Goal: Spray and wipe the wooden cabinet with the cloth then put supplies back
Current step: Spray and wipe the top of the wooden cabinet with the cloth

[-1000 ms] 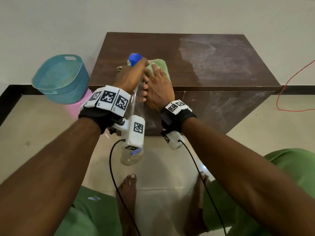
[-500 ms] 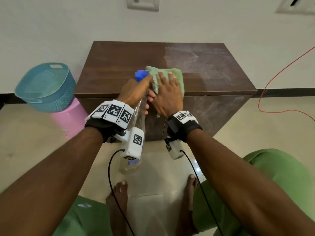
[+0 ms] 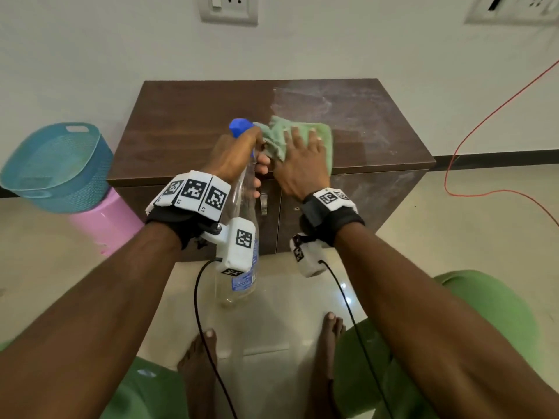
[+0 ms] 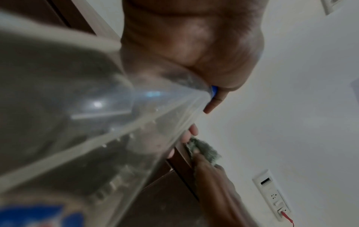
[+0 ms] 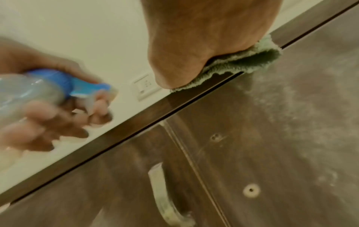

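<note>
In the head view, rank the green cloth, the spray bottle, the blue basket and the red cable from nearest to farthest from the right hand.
From the right hand:
1. Green cloth, under its fingers.
2. Spray bottle, just left, in the left hand.
3. Red cable, far right.
4. Blue basket, far left.

cloth (image 3: 314, 133) on cabinet (image 3: 187, 122) top, front middle | spray bottle (image 3: 242, 207) left of cloth | basket (image 3: 57, 167) left of cabinet

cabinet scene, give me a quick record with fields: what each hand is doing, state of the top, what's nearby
left hand: grips spray bottle, clear with blue nozzle, held off the cabinet
right hand: fingers flat, pressing green cloth on the top near the front edge
cabinet top: left part dark, right part dusty
nearby: teal basket on pink stool, to the left
</note>
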Motion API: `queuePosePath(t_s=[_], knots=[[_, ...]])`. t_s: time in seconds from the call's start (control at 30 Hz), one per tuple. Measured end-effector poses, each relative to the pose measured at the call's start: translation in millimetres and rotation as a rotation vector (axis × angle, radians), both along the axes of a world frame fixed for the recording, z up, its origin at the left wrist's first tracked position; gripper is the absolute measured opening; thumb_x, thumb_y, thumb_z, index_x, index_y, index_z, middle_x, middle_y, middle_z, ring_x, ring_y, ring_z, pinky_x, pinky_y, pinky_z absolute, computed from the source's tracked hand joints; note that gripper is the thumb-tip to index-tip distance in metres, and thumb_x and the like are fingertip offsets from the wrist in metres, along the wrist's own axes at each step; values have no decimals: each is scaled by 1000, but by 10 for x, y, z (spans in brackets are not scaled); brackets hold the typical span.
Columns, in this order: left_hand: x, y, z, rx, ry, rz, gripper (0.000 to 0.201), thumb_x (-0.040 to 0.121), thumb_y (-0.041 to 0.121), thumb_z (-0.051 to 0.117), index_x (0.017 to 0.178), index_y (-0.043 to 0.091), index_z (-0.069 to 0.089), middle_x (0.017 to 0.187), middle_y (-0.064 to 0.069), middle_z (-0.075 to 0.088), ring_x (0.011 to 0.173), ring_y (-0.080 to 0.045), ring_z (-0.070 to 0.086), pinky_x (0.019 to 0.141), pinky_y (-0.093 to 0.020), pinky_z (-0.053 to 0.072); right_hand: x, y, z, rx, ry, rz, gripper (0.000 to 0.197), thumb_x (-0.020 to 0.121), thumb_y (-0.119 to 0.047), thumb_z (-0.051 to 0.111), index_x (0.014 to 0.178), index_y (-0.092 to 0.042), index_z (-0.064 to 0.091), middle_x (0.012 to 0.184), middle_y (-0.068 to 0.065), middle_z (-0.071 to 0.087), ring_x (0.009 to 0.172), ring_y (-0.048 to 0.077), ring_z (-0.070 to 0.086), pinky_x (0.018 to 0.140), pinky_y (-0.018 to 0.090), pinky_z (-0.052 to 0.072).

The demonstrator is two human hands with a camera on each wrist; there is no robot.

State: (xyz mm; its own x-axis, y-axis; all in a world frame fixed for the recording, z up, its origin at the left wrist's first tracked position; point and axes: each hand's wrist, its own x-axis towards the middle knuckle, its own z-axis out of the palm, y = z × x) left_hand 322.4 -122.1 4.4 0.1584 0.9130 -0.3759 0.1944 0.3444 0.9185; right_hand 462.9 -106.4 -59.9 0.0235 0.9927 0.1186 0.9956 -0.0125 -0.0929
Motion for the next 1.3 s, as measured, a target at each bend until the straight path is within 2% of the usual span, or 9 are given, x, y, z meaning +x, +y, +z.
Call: queuePosePath(t_s=[0.17,0.27,0.4,0.63,0.77,0.87,1.07,1.17,1.3], knots=[[107,78,82,-18,5,-30,36,92,40,50,77,9,63,65,-4,57,44,-19,51,52,-27,50,126,62,98,29,-118,336,56,101,-39,28,152,-19,21,161,8,17,148,34,15,119,47,15],[148,99,70,-47,15,-48,36,90,41,52,81,8,64,66,-5,59,45,-19,53,54,-28,52,663,254,35,31,-90,145,69,91,-51,7,150,-24,29,159,8,23,147,36,17,119,50,15],[157,111,76,-85,18,-26,35,88,39,53,81,7,64,66,-6,58,44,-20,53,54,-29,52,502,358,9,-28,52,-159,63,98,-46,25,153,-17,16,161,8,13,148,40,5,120,53,4],[272,196,113,-47,58,17,37,88,42,54,76,9,64,62,-4,57,42,-19,54,56,-29,53,275,401,47,-34,-125,392,56,98,-38,19,151,-22,25,159,12,22,145,40,21,118,54,20],[234,231,86,-102,21,-8,35,92,40,51,80,7,60,64,-5,55,48,-20,52,59,-29,51,945,600,42,-36,-21,-8,57,100,-42,25,152,-19,23,160,8,20,146,39,15,120,51,14],[185,260,92,-104,18,0,35,92,40,50,79,9,60,65,-4,55,50,-19,52,59,-29,51,674,643,40,-118,25,-163,65,97,-40,32,154,-16,12,162,7,10,147,43,4,119,55,4],[328,346,241,-101,68,-6,33,88,40,51,73,11,57,59,-3,51,42,-18,51,58,-27,51,77,548,123,-128,-98,368,61,96,-44,29,152,-21,20,161,8,14,146,39,13,118,55,16],[379,381,262,-112,35,-44,35,91,41,51,79,9,57,65,-5,52,48,-20,52,59,-28,51,644,651,117,-55,133,186,60,98,-44,35,151,-18,26,158,8,26,146,33,20,120,47,17],[271,435,250,-182,3,-48,36,94,41,49,81,8,54,67,-5,50,53,-20,50,60,-30,49,745,781,27,-58,88,-162,64,97,-46,30,153,-17,17,161,6,14,147,40,6,120,54,4]])
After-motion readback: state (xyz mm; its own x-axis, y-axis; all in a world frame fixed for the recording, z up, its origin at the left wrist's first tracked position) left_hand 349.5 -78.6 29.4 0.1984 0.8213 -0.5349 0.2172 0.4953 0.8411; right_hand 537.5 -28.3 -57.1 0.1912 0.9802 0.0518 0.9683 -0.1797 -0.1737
